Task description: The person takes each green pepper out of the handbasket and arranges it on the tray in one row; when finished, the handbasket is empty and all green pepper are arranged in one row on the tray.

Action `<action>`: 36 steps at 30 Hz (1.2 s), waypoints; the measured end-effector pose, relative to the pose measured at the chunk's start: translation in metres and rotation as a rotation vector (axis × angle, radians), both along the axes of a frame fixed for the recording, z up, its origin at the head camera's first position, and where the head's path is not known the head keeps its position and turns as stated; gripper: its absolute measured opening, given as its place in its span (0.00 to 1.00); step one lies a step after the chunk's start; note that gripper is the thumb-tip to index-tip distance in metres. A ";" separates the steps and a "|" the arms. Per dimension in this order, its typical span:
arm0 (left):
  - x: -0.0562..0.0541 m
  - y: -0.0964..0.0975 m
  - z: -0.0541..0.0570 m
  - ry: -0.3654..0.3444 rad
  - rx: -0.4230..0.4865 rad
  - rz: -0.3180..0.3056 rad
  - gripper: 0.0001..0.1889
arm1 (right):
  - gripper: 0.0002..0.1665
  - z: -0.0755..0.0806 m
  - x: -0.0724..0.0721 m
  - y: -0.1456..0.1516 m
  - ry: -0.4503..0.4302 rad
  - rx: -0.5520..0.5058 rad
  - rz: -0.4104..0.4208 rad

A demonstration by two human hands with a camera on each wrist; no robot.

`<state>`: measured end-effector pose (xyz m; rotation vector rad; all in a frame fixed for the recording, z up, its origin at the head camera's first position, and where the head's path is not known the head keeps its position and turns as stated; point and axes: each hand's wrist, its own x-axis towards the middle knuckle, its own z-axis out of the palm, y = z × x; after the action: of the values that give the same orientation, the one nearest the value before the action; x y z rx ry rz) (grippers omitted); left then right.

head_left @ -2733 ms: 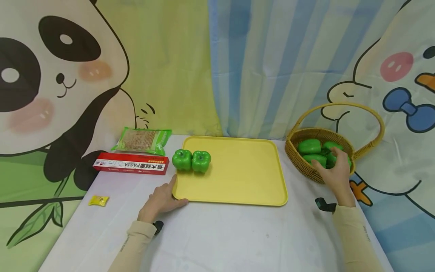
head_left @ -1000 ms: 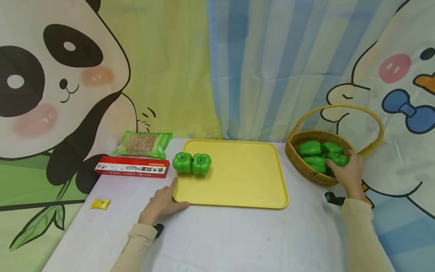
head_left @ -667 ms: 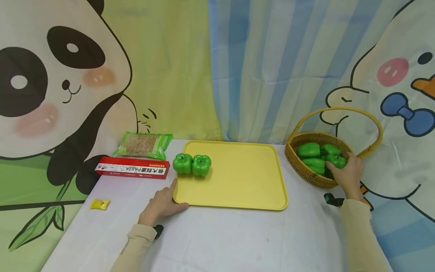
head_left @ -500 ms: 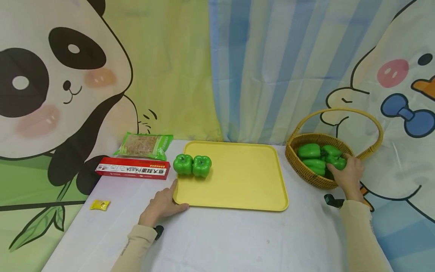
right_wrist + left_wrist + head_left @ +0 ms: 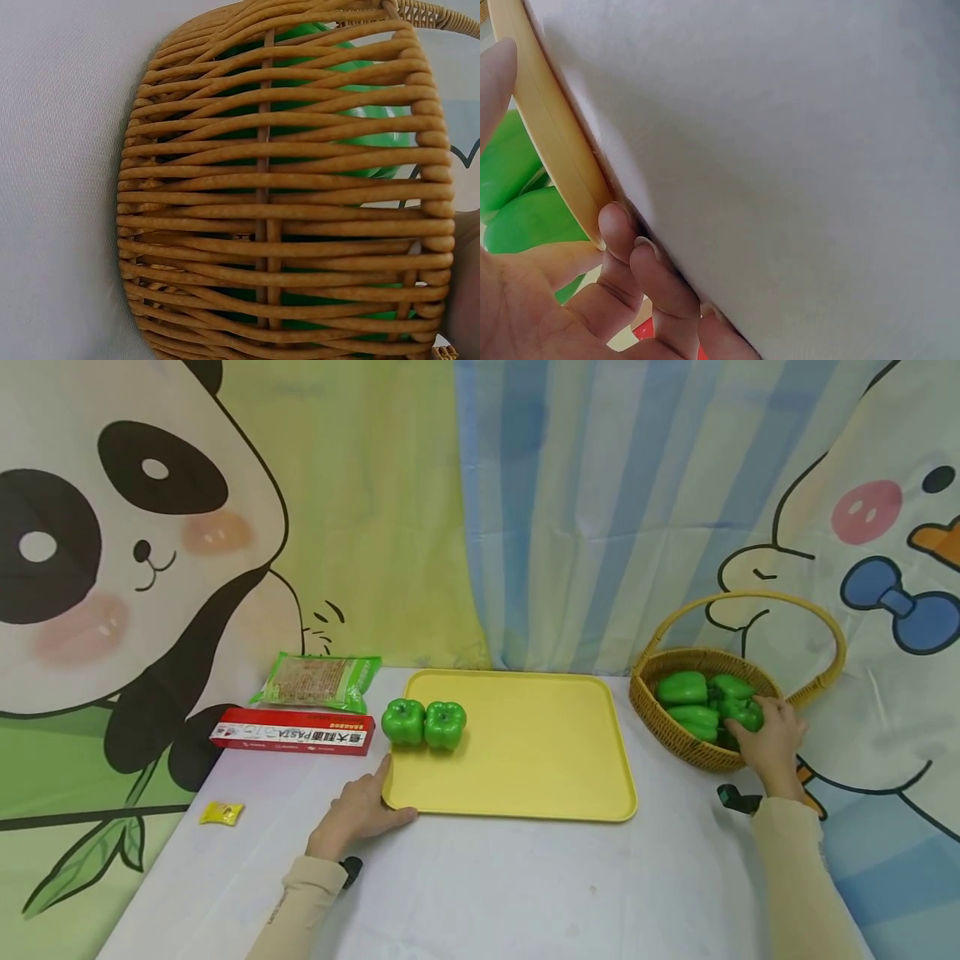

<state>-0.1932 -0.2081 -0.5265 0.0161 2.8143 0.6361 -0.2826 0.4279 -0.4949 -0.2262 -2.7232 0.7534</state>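
My left hand [image 5: 358, 806] holds the near left corner of a yellow tray [image 5: 540, 752], thumb along the front edge and forefinger along the left side. In the left wrist view its fingers bend against the tray's rim [image 5: 555, 127]. Two green bell peppers [image 5: 403, 722] stand side by side on the tray's left part. At the right, my right hand [image 5: 772, 743] reaches into a wicker basket [image 5: 675, 739] and grips a green bell pepper [image 5: 742, 714] between thumb and fingers. Several other green peppers [image 5: 682, 687] lie beside it. In the right wrist view the basket's woven wall [image 5: 285, 180] hides most of the peppers.
Left of the tray lie a red pasta box [image 5: 292, 732] and a green-edged food packet [image 5: 318, 681] behind it. A small yellow wrapped piece [image 5: 221, 812] lies nearer the left table edge. The basket's tall handle [image 5: 750, 597] arches over its opening. A printed curtain [image 5: 555, 510] hangs behind.
My right hand has shifted to the right in the basket, from over the peppers to around the front right one, which has turned slightly. The left hand and tray have stayed put.
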 end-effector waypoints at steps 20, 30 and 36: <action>-0.001 0.001 -0.002 0.002 -0.014 0.002 0.61 | 0.44 0.012 -0.004 0.005 -0.056 0.031 0.018; -0.001 0.000 -0.002 -0.002 -0.017 0.000 0.61 | 0.42 0.009 0.001 0.004 -0.116 -0.033 -0.015; -0.001 0.000 -0.002 -0.011 -0.021 0.004 0.61 | 0.42 0.007 0.003 0.003 -0.153 -0.053 -0.039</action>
<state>-0.1946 -0.2083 -0.5284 0.0034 2.8107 0.6059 -0.2796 0.4310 -0.4881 -0.3615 -2.8345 0.8304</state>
